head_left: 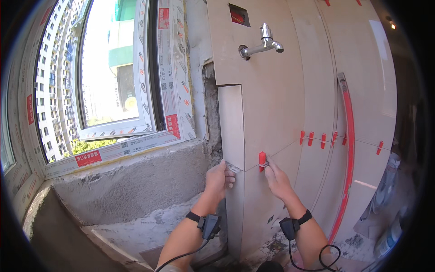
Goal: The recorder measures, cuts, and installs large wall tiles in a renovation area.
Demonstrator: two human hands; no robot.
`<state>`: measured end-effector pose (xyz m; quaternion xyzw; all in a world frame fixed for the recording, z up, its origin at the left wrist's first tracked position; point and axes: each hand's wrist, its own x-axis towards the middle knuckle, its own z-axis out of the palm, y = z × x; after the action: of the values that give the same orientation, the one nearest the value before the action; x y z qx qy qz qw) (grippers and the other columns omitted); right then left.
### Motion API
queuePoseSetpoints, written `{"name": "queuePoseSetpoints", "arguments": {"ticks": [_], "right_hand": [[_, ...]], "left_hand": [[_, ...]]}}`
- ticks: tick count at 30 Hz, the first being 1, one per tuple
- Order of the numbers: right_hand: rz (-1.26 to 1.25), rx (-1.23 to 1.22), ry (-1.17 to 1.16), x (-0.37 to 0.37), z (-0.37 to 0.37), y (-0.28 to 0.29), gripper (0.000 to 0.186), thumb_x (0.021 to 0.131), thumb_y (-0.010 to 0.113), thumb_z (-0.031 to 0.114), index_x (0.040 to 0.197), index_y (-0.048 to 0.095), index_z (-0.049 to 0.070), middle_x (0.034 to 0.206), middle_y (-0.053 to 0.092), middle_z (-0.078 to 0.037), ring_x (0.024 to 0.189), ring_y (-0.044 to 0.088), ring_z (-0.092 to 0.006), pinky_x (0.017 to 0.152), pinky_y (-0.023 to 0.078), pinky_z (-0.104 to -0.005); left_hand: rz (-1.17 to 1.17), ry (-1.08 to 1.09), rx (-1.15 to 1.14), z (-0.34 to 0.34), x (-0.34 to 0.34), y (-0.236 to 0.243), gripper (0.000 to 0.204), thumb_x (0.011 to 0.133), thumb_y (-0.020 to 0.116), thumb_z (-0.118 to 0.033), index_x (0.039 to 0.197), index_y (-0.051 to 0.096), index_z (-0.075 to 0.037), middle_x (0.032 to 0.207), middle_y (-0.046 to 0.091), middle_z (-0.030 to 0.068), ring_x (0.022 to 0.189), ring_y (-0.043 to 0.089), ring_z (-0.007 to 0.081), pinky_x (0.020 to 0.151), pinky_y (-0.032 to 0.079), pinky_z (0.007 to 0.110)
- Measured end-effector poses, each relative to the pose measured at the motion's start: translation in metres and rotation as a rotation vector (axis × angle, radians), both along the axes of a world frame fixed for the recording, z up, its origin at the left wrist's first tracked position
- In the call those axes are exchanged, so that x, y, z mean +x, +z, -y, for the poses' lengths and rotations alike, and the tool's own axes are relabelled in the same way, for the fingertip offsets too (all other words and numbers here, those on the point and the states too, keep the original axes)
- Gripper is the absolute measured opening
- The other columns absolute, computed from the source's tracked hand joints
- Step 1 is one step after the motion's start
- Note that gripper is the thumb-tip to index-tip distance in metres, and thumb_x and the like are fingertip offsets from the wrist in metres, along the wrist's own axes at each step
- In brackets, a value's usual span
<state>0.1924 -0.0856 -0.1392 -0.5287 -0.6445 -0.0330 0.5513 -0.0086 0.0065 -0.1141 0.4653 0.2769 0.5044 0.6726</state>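
Observation:
My left hand [218,178] is at the left edge of the tiled wall, fingers curled and thumb up. It pinches a small whitish tile leveling clip [232,168] at the joint below a narrow tile strip [232,122]. My right hand [277,179] is closed at a red tile leveling wedge [262,158], which stands upright in a pale clip on the same joint of the large beige tile [272,109]. The fingertips behind the wedge are partly hidden.
Several more red wedges [323,140] sit along the joint to the right. A long red straightedge [348,136] leans on the tiles. Above, a chrome tap [265,44] juts out near a square cutout [239,15]. An open window [113,68] and a rough cement wall [136,181] lie left.

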Motion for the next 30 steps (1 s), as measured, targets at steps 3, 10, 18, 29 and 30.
{"name": "queuePoseSetpoints", "arguments": {"ticks": [3,10,18,29,30], "right_hand": [[-0.016,-0.033,0.011,-0.005,0.005,0.005,0.056,0.098,0.042,0.036,0.141,0.036,-0.001,0.139,0.044,-0.025,0.130,0.043,-0.0356,0.106,0.034,-0.0347],[0.052,-0.028,-0.025,-0.002,0.000,0.001,0.056,0.099,0.041,0.035,0.142,0.035,0.001,0.138,0.046,-0.026,0.129,0.045,-0.0359,0.106,0.034,-0.0345],[0.041,-0.036,-0.076,-0.003,0.003,0.000,0.055,0.099,0.040,0.036,0.142,0.036,0.003,0.132,0.051,-0.026,0.123,0.050,-0.0383,0.102,0.038,-0.0351],[0.055,-0.055,-0.069,-0.010,0.005,0.005,0.057,0.099,0.039,0.037,0.143,0.035,0.003,0.131,0.052,-0.025,0.123,0.051,-0.0367,0.101,0.038,-0.0339],[0.051,-0.054,-0.058,-0.011,0.004,0.005,0.057,0.099,0.039,0.037,0.143,0.035,0.002,0.132,0.052,-0.025,0.123,0.051,-0.0365,0.101,0.038,-0.0337]], "left_hand": [[-0.031,0.022,0.084,-0.012,0.003,-0.008,0.026,0.097,0.050,-0.030,0.085,0.052,-0.008,0.067,0.059,0.0067,0.053,0.057,0.0169,0.043,0.043,0.029],[0.038,0.045,0.050,-0.009,0.008,-0.010,0.021,0.097,0.049,-0.024,0.085,0.051,-0.007,0.066,0.057,0.0053,0.057,0.059,0.0182,0.048,0.050,0.030],[0.039,-0.008,0.069,-0.010,0.010,-0.007,0.019,0.096,0.048,-0.022,0.086,0.048,-0.006,0.068,0.055,0.0058,0.061,0.061,0.0194,0.053,0.054,0.034],[0.076,-0.044,0.019,-0.011,0.006,-0.007,0.016,0.094,0.047,-0.020,0.084,0.048,-0.006,0.069,0.054,0.0070,0.059,0.060,0.0195,0.053,0.054,0.034],[0.084,-0.043,0.023,-0.012,0.004,-0.008,0.016,0.094,0.047,-0.019,0.084,0.048,-0.006,0.069,0.054,0.0071,0.059,0.060,0.0194,0.053,0.054,0.033]]}}
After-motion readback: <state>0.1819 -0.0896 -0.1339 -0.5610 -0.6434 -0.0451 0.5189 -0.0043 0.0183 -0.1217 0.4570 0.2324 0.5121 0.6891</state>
